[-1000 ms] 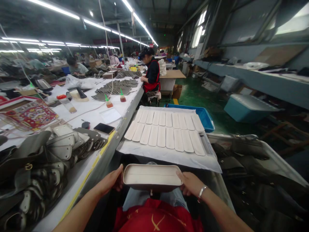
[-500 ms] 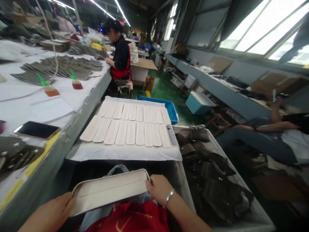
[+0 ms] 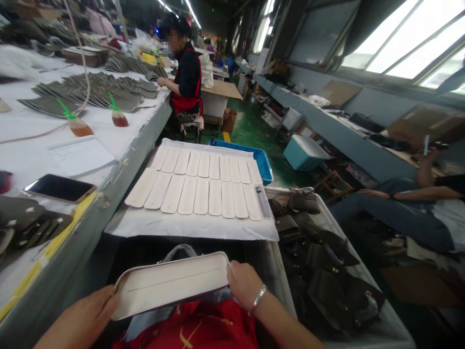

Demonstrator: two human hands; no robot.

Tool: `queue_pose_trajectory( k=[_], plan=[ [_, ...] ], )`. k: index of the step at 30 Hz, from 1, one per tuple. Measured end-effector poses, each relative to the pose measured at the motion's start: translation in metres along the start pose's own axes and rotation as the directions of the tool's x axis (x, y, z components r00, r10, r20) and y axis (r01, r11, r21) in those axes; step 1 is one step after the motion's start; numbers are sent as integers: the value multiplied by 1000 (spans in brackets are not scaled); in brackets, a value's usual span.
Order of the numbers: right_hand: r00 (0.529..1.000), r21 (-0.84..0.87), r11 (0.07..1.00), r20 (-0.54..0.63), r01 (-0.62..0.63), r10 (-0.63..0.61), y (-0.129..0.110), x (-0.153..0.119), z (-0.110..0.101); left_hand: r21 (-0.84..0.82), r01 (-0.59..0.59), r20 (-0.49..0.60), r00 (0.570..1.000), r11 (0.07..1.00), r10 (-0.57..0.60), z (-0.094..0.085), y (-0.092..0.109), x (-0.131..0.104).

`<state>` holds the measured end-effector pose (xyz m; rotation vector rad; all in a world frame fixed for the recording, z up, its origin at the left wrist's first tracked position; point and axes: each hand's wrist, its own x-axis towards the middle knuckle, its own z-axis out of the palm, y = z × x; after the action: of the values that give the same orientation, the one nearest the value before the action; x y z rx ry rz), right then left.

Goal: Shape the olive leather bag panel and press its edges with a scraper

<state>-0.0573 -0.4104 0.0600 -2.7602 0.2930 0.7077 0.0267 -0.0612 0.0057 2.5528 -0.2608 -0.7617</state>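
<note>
Between my two hands, low in front of my red apron, is a dark-edged handbag with a long cream panel (image 3: 174, 286) facing up. The panel has rounded corners and a thin line along its middle. My left hand (image 3: 90, 310) pinches the bag's left end. Closed on the right end is my right hand (image 3: 245, 286), with a silver bracelet at the wrist. A plastic-wrapped handle loop (image 3: 179, 252) rises behind the panel. Beyond it, two rows of similar cream strips (image 3: 196, 194) lie on a white-covered board (image 3: 192, 230). The bag's underside is hidden.
At right stands a white bin (image 3: 345, 242) of dark handbags. The left worktable (image 3: 134, 145) carries a phone (image 3: 60, 188), glue bottles (image 3: 118, 116) and stacked dark pieces. A co-worker (image 3: 187, 72) sits at its side. Another seated person (image 3: 399, 208) is at far right.
The view has shifted slightly, so the scene sits a little farther right. Both hands keep hold of the bag, which is tilted a little differently.
</note>
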Motion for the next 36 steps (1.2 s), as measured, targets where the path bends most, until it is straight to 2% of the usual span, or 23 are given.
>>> queue_pose_trajectory(
  k=[3, 5, 7, 8, 10, 12, 17, 21, 23, 25, 27, 29, 31, 33, 34, 36],
  plan=[
    [999, 21, 999, 26, 26, -27, 0, 0, 4, -247, 0, 157, 987, 969, 40, -17, 6, -5],
    [998, 42, 998, 47, 37, -39, 2, 1, 7, -545, 60, 213, 975, 837, 69, -24, 9, -9],
    [998, 91, 995, 39, 41, -44, 5, 4, 8, -757, 148, 243, 968, 637, 64, -25, 9, -10],
    [999, 119, 992, 30, 37, -41, 6, 4, 9, -809, 172, 243, 969, 562, 54, -24, 7, -11],
    [999, 157, 987, 16, 34, -37, 7, 5, 8, -849, 167, 210, 977, 502, 30, -20, 6, -11],
    [1000, 177, 984, 26, 11, -16, 7, 5, 6, -843, 141, 177, 984, 519, 21, -16, 6, -13],
    [999, 156, 987, 37, -35, 29, 4, 7, 2, -660, -17, 89, 991, 751, 101, -19, 12, -15],
    [998, 61, 997, 59, -41, 37, 2, 9, 0, -568, -15, 112, 989, 823, 96, -22, 16, -13],
    [998, 3, 1000, 59, -21, 21, 1, 9, 0, -384, -31, 100, 992, 923, 75, -24, 21, -11],
    [998, -30, 1000, 61, -10, 12, 0, 9, 0, -92, -58, 69, 995, 994, 65, -28, 31, -9],
    [998, -48, 999, 65, -20, 23, -1, 9, 1, 121, -78, 68, 995, 990, 70, -32, 41, -7],
    [997, -66, 998, 67, -18, 23, -2, 8, 2, 182, -90, 84, 994, 979, 76, -36, 47, -7],
    [997, -78, 997, 71, -10, 16, -3, 7, 3, 119, -112, 105, 989, 987, 99, -40, 45, -7],
    [997, -81, 997, 77, -5, 11, -3, 6, 4, -115, -74, 188, 978, 991, 95, -41, 35, -7],
    [997, -77, 997, 75, -2, 8, -2, 6, 4, -291, -22, 252, 963, 957, 99, -40, 27, -7],
    [998, -54, 998, 59, 8, -5, 1, 6, 7, -611, 117, 359, 923, 783, 142, -37, 12, -6]
  ],
)
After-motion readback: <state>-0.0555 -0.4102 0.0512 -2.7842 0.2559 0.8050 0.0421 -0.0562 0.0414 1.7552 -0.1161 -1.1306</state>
